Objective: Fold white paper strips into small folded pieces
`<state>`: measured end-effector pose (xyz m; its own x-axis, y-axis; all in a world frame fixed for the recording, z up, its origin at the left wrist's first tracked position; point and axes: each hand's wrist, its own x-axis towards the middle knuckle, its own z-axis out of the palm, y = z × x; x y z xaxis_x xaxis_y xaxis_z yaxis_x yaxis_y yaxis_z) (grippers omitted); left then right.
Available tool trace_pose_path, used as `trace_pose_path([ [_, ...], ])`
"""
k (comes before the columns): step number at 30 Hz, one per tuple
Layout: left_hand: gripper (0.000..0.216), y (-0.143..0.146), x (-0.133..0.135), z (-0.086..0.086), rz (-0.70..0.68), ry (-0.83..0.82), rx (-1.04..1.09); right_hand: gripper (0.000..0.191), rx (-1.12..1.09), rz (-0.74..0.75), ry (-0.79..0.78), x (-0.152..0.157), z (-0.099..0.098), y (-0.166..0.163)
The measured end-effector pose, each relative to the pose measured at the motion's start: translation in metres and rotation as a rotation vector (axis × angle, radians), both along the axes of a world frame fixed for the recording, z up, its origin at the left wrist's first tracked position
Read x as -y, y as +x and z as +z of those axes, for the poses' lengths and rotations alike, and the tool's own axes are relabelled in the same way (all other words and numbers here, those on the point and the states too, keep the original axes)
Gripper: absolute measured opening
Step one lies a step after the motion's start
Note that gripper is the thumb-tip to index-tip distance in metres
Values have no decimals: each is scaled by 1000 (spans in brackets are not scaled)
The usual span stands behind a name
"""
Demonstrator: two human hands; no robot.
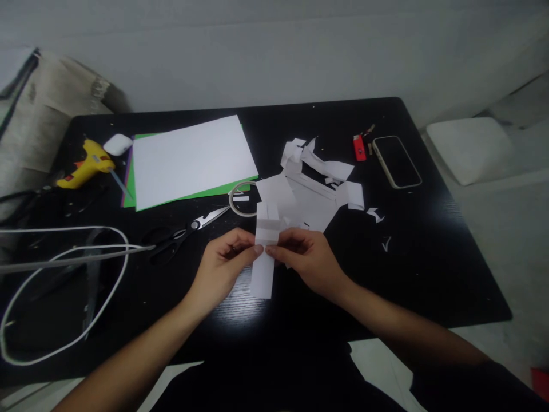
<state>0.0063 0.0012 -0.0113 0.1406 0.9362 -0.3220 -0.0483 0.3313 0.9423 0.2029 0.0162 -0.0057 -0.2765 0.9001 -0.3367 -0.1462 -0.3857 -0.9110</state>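
Note:
A creased strip of white paper (262, 277) stands between my two hands above the front of the black table. My left hand (229, 257) pinches its left edge, thumb on the near face. From the other side my right hand (306, 257) pinches the right edge, its thumb almost meeting the left one. Fold lines cross the upper part of the strip. Just behind it lie cut and folded white paper pieces (315, 200) in a loose pile. Partly hidden behind the strip is a roll of tape (232, 203). Black-handled scissors (195, 225) lie left of it, blades partly apart.
White sheets (191, 160) over green paper (132, 186) lie at back left, beside a yellow glue gun (88, 166) and a white case (118, 145). A white cable (124, 269) loops at left. A red lighter (359, 147) and a phone (397, 162) are at back right.

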Motion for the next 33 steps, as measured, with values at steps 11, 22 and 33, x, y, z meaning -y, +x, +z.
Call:
trace_pose_path([
  [11,10,-2,1,-3,3,21,-6,22,32,-30,23,0,3,-1],
  [22,13,0,3,-2,34,-26,31,20,83,-47,63,3,4,-2],
  [33,10,-1,2,1,24,-15,31,18,54,-63,17,3,5,-2],
])
